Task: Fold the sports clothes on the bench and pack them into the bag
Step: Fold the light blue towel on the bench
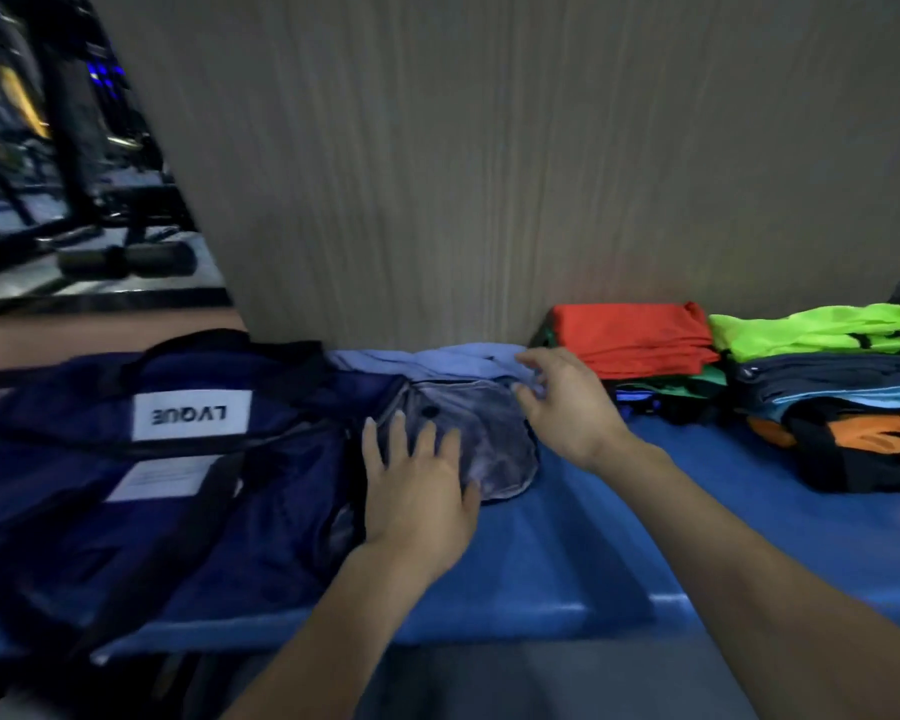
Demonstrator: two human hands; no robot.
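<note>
A dark blue bag (188,459) with a white label lies on its side on the blue bench (567,553), its mouth facing right. A light blue garment (437,363) lies by the wall at the bag's mouth, above a greyish mesh flap (494,439). My left hand (417,491) presses flat on the flap with fingers spread. My right hand (562,397) touches the light blue garment's right edge, fingers loosely bent; the blur hides whether they pinch it. Folded clothes sit at the right: an orange-red stack (635,337) and a neon green one (822,330) on dark pieces.
A grey wood-grain wall (489,174) rises right behind the bench. A black and orange item (863,449) lies at the far right of the bench. Gym equipment (74,200) stands in the dim room at the left.
</note>
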